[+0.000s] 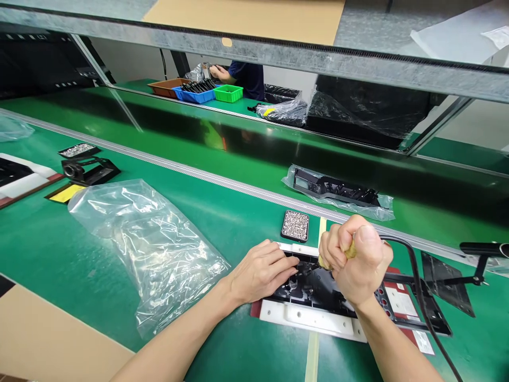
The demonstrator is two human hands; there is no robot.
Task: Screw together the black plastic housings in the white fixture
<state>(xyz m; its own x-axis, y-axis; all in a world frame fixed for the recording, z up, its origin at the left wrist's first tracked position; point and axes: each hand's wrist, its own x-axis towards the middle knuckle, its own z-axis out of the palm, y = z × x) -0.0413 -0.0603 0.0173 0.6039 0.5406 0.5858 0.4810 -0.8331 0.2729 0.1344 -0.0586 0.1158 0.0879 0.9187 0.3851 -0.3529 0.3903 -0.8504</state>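
Gripping one tool (325,263), your right hand (360,260) hides most of it; its tip is hard to see. Your left hand (260,270), loosely spread, rests on one black panel (318,294), partly covered, at five o'clock. From there, one box of metal bits (295,225) lies at eleven o'clock.

1 head-worn camera, facing forward and down, close above green workbench (238,350)

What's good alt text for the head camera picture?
A person's right hand grips a yellow-handled tool over a black plastic panel in a white fixture; the left hand rests on the panel. Nearby on the green workbench are a black tray of small silvery parts and a clear plastic bag.
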